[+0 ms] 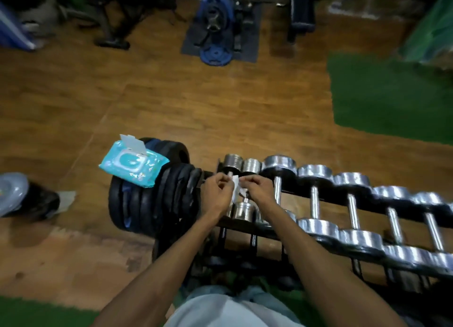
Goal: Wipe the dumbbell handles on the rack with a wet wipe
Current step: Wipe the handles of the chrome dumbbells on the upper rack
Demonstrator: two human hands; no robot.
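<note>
Both hands are raised over the left end of the dumbbell rack (247, 225). The left hand (217, 194) and the right hand (259, 190) each pinch an edge of one white wet wipe (235, 188), fingers curled closed on it, the sheet hanging folded between them just above the smallest dumbbells (242, 179). It is not yet pressed to any handle.

The wipe judged: thin, limp, damp, weightless. It will bunch and cling to itself; it is best spread flat and then wrapped around a bar with the palm and fingers, not held by a corner.

The dumbbells lie in a row across the rack, chrome heads front and back, bare metal handles (314, 201) running between them. Judged heavy, rigid and smooth; they need no lifting. The handle is the place to grip, through the wipe, sliding along the bar and twisting. A wet chrome bar is likely to be slippery.

The pack of wipes (133, 166), lid flap standing open, rests on a stack of black weight plates (152, 204) just left of the rack, within reach for a fresh sheet.

The frame is somewhat blurred; whether the handles are knurled cannot be told.
</note>
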